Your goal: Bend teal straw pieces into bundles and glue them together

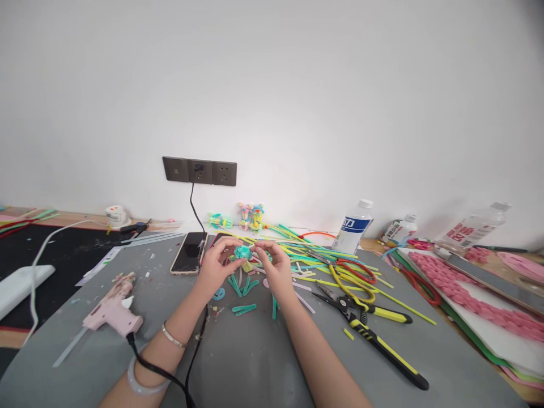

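Observation:
Between the fingertips of both hands is a small teal piece of bent pipe cleaner (243,253), held above the grey mat (238,362). My left hand (220,262) pinches it from the left. From the right, my right hand (274,263) has its fingers closed at the piece's edge. Just below the hands lie several folded teal pipe cleaner loops (244,309) and a blue coil (219,293). Loose yellow, green and lilac pipe cleaners (306,255) spread out to the right of the hands.
A pink glue gun (113,311) lies left, its black cord passing by my left forearm. Yellow-black pliers (365,317) and scissors (340,272) lie right. A phone (189,253), small pipe cleaner figures (250,217) and a bottle (353,226) stand or lie toward the wall.

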The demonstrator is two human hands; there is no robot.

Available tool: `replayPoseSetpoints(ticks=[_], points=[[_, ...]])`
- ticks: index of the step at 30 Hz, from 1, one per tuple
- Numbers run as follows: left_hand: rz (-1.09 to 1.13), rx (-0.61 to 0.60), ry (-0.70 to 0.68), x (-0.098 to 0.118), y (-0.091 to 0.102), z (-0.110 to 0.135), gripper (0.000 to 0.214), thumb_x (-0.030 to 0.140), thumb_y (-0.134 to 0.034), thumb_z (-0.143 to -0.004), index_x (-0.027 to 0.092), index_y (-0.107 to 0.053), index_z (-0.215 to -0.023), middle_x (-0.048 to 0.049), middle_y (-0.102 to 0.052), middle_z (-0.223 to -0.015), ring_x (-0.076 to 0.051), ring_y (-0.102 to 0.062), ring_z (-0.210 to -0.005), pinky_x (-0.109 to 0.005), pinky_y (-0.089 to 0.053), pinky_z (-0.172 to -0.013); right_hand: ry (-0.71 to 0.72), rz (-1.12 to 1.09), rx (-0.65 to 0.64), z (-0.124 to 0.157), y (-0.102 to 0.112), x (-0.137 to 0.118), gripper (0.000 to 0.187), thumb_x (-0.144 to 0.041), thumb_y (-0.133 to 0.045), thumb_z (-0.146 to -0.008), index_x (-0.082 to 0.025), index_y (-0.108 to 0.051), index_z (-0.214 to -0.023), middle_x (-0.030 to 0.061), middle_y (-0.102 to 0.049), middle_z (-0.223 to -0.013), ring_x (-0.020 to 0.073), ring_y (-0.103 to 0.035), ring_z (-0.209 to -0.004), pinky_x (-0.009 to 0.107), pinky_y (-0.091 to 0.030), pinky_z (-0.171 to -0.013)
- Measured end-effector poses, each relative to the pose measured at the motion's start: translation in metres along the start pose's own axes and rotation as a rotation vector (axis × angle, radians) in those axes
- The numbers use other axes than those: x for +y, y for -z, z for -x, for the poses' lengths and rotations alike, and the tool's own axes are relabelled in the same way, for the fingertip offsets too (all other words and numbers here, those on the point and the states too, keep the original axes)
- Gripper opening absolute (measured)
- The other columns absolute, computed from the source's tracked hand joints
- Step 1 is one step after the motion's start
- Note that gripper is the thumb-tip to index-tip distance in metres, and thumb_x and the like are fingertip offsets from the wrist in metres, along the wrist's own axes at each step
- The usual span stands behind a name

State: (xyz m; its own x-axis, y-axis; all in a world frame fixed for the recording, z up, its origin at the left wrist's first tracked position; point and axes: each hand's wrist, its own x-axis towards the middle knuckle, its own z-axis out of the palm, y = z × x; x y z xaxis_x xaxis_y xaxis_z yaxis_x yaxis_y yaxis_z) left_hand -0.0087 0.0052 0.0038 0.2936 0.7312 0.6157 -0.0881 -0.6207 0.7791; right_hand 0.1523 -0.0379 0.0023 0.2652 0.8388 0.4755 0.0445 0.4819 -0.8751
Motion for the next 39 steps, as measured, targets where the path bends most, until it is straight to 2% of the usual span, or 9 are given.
replayPoseSetpoints(ticks=[6, 12, 15, 20, 24, 28, 30, 34, 39], points=[[0.093, -0.005, 0.142, -0.002, 0.000, 0.000, 0.027, 0.030, -0.077, -0.077, 0.019, -0.062, -0.097, -0.0086, -0.069, -0.103, -0.023, -0.067, -0.102, -0.035, -0.058, -0.085, 0.031, -0.041, 0.091, 0.000, 0.002, -0.005, 0.018, -0.038, -0.059, -0.090, -0.022, -0.067, -0.088, 0.0045, -0.071, -0.082, 0.0225, -0.066, -0.084, 0.037, -0.051, -0.080], [0.087, 0.040, 0.163, -0.006, 0.001, 0.001, 0.034, 0.032, -0.078, -0.076, 0.019, -0.062, -0.104, -0.0089, -0.068, -0.104, -0.022, -0.068, -0.097, -0.033, -0.060, -0.076, 0.087, -0.076, 0.179, -0.001, 0.004, -0.007, 0.017, -0.035, -0.055, -0.093, -0.022, -0.065, -0.089, 0.0033, -0.069, -0.080, 0.0210, -0.064, -0.084, 0.036, -0.048, -0.084], [0.094, 0.040, 0.157, -0.005, 0.000, 0.000, 0.038, 0.033, -0.077, -0.076, 0.020, -0.064, -0.110, -0.0098, -0.068, -0.110, -0.023, -0.067, -0.100, -0.033, -0.061, -0.077, 0.128, -0.052, 0.174, 0.000, 0.005, -0.008, 0.017, -0.033, -0.053, -0.095, -0.021, -0.065, -0.090, 0.0032, -0.067, -0.080, 0.0203, -0.063, -0.083, 0.035, -0.048, -0.081], [0.157, 0.061, 0.249, -0.001, -0.001, -0.002, 0.034, 0.032, -0.080, -0.071, 0.017, -0.067, -0.099, -0.0079, -0.071, -0.098, -0.023, -0.069, -0.095, -0.032, -0.060, -0.076, 0.284, 0.053, 0.116, 0.015, -0.006, -0.022, 0.019, -0.027, -0.048, -0.098, -0.021, -0.063, -0.088, 0.0025, -0.063, -0.078, 0.0199, -0.060, -0.077, 0.035, -0.046, -0.073], [0.203, 0.104, 0.304, -0.005, 0.000, -0.003, 0.036, 0.030, -0.082, -0.067, 0.017, -0.068, -0.097, -0.0071, -0.073, -0.096, -0.022, -0.069, -0.089, -0.030, -0.058, -0.076, 0.495, 0.044, -0.069, 0.039, -0.041, -0.046, 0.020, -0.016, -0.044, -0.096, -0.022, -0.059, -0.084, 0.0020, -0.063, -0.076, 0.0179, -0.056, -0.070, 0.034, -0.044, -0.069], [0.212, 0.108, 0.328, -0.013, 0.001, -0.002, 0.040, 0.031, -0.084, -0.065, 0.017, -0.067, -0.097, -0.0066, -0.074, -0.093, -0.021, -0.071, -0.086, -0.032, -0.058, -0.078, 0.587, 0.276, -0.603, 0.066, -0.096, -0.068, 0.007, -0.016, -0.054, -0.089, -0.019, -0.058, -0.085, 0.0051, -0.066, -0.083, 0.0197, -0.061, -0.080, 0.031, -0.049, -0.074], [0.225, 0.101, 0.349, -0.016, 0.001, -0.002, 0.041, 0.034, -0.083, -0.065, 0.017, -0.066, -0.098, -0.0056, -0.074, -0.090, -0.021, -0.071, -0.083, -0.031, -0.058, -0.075, 0.437, 0.443, -0.717, 0.076, -0.126, -0.071, 0.007, -0.021, -0.063, -0.086, -0.017, -0.059, -0.091, 0.0068, -0.067, -0.092, 0.0218, -0.062, -0.089, 0.033, -0.051, -0.080], [0.205, 0.112, 0.363, -0.017, 0.002, -0.002, 0.041, 0.036, -0.083, -0.063, 0.016, -0.066, -0.095, -0.0064, -0.073, -0.093, -0.022, -0.071, -0.082, -0.031, -0.058, -0.073, 0.061, 0.817, -0.780, 0.086, -0.181, -0.065, 0.045, -0.034, -0.074, -0.078, -0.011, -0.058, -0.113, 0.0186, -0.064, -0.113, 0.0346, -0.062, -0.103, 0.048, -0.056, -0.082], [0.212, 0.103, 0.386, -0.018, 0.003, -0.003, 0.039, 0.034, -0.081, -0.064, 0.016, -0.065, -0.095, -0.0060, -0.073, -0.092, -0.021, -0.071, -0.083, -0.031, -0.058, -0.074, -0.067, 0.939, -0.945, 0.079, -0.220, -0.049, 0.079, -0.031, -0.082, -0.069, -0.003, -0.047, -0.134, 0.0261, -0.064, -0.119, 0.0386, -0.067, -0.106, 0.050, -0.059, -0.080]])
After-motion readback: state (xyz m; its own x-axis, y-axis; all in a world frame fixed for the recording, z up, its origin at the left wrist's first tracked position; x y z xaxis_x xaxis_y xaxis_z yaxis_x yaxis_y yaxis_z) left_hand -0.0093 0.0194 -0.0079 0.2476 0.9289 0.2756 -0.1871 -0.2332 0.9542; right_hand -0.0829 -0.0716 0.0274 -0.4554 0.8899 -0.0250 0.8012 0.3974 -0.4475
